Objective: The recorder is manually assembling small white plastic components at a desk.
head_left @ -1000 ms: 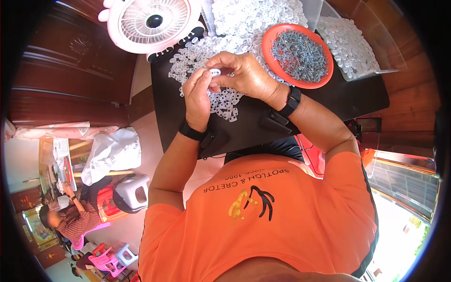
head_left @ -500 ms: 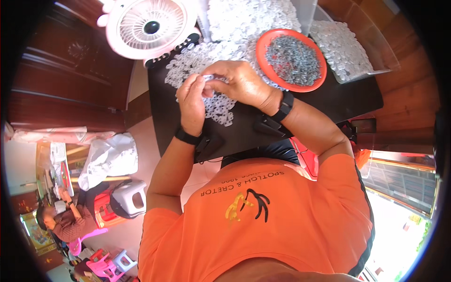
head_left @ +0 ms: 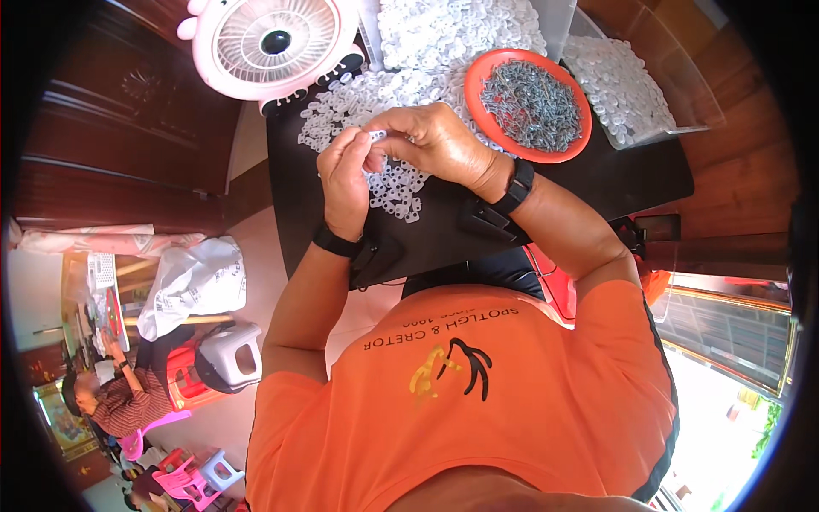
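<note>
My left hand [head_left: 345,179] and my right hand [head_left: 448,145] meet above the black table [head_left: 589,183], thumbs and fingertips pinched together. Between them is a small white plastic clip [head_left: 377,136], gripped from both sides. Whether a nail is in it is hidden by my fingers. Under and beyond my hands spreads a heap of similar white clips [head_left: 328,111], with several strays [head_left: 399,194] nearer to me. Right of my right hand, an orange-red plate [head_left: 472,90] carries a mound of thin grey metal nails [head_left: 537,102].
A pink animal-shaped fan [head_left: 247,90] stands at the far left. Behind the heap, a clear bin holds more white pieces [head_left: 461,30]; another clear box [head_left: 674,131] of them is at the right. Black devices [head_left: 490,224] sit near the front edge. Another person [head_left: 128,401] sits at far left.
Both hands stay pinched together at nearly the same spot, shifting slightly. More of the white clip shows between the fingertips now. The view has tilted a little.
</note>
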A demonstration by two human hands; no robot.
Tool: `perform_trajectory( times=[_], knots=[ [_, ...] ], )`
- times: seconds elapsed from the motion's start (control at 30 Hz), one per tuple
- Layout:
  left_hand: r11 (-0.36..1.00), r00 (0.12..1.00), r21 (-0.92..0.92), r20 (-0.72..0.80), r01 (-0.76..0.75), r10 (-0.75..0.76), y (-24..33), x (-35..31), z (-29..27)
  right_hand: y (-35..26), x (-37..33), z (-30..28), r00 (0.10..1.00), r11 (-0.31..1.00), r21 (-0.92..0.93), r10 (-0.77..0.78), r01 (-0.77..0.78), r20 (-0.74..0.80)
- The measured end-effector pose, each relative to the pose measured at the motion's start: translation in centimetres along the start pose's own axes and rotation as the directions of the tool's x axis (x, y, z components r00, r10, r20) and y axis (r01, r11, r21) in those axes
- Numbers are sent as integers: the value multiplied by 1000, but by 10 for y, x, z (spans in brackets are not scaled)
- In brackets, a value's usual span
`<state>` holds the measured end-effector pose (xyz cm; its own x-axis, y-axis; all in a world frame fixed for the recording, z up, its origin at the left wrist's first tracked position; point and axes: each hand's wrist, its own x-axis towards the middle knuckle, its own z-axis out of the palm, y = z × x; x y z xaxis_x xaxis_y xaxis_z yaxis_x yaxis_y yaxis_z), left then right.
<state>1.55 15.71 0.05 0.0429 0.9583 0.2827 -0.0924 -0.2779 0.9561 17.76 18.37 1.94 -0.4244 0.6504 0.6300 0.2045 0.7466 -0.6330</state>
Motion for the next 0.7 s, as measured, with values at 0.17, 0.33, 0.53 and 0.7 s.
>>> perform_trajectory(
  times=[0.17, 0.33, 0.53, 0.7],
  knots=[
    [999, 999, -35, -54, -4, 2, 1, 0, 3, 3, -1, 0, 999, 999, 31, 29, -30, 32],
    [1000, 998, -22, -59, -9, 8, -1, 0, 1, 4, -1, 3, 995, 979, 178, 103, -103, 7],
    [990, 999, -134, -16, 32, -34, 1, 3, -1, 8, 0, -3, 999, 996, 86, 20, -24, 46],
    [991, 998, -123, -18, 60, -63, 0, 3, -3, 1, 0, -1, 961, 927, 253, 270, -277, 62]
  ],
)
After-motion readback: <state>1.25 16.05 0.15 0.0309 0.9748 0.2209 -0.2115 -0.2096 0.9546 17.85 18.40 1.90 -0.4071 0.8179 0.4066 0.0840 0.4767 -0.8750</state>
